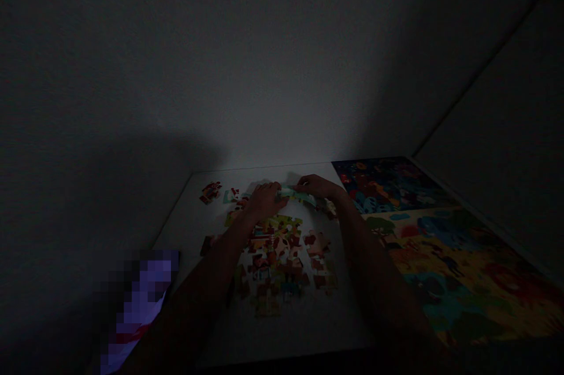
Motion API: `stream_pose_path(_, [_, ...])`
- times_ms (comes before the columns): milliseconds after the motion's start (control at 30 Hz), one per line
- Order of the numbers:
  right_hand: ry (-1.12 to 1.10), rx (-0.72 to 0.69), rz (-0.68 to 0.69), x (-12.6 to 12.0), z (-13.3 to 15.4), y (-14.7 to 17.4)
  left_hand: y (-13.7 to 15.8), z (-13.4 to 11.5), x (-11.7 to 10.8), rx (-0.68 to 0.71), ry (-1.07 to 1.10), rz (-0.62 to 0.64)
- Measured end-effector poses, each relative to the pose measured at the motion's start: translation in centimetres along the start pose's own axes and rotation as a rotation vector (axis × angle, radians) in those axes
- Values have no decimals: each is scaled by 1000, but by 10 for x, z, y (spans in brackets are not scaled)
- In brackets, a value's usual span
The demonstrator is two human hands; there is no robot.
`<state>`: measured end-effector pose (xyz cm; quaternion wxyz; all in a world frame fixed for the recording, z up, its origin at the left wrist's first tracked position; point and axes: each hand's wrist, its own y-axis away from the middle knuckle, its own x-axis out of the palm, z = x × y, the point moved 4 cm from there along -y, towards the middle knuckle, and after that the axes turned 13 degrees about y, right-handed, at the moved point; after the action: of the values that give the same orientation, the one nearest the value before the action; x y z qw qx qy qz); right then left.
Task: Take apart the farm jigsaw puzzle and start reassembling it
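Observation:
In the dim head view, a pale green strip of joined jigsaw puzzle pieces [288,191] lies between my two hands at the far part of the white table. My left hand [265,201] is closed on the strip's left end, its thumb and fingers on either side. At the strip's right side, my right hand [319,186] pinches it with bent fingers. Just nearer to me is a partly joined puzzle section [277,240] with red, green and brown printing. My left forearm covers some pieces beside it. Fine detail at the fingertips is too dark to make out.
Loose puzzle pieces [211,191] lie at the far left, with more pieces [321,243] right of the joined section. Two assembled animal pictures, a dark one [392,184] and a yellow one [458,263], cover the table's right side. A blurred, lit screen [145,298] stands lower left.

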<state>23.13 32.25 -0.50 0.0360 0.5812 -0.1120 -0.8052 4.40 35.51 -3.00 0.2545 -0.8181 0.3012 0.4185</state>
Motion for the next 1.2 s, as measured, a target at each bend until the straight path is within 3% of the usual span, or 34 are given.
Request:
stream_pose_path(100, [21, 126, -169, -5, 3, 0, 1, -3, -1, -42, 13, 1])
stream_pose_path(167, [-23, 174, -205, -5, 6, 1, 1, -4, -3, -86, 24, -10])
stream_pose_path(367, [-191, 28, 37, -1, 5, 8, -13, 11, -12, -251, 101, -95])
stream_pose_path(467, [-151, -32, 21, -7, -3, 10, -21, 27, -18, -381, 166, -178])
stream_pose_path(567, [-92, 33, -43, -13, -10, 11, -29, 37, -22, -463, 244, -257])
stream_pose_path(733, [-176, 105, -31, -13, -15, 13, -24, 33, -28, -405, 295, -324])
stream_pose_path(833, [-234, 134, -25, -14, -17, 15, 3, 24, -29, -301, 277, -242])
stream_pose_path(967, [-189, 146, -21, -14, -20, 16, 52, 14, -28, -177, 227, -7])
stream_pose_path(1067, [-96, 208, -13, -15, -25, 17, 79, 9, -31, -152, 154, 77])
stream_pose_path(1200, [-37, 277, 16, -17, -29, 22, 88, 5, -31, -176, 70, 137])
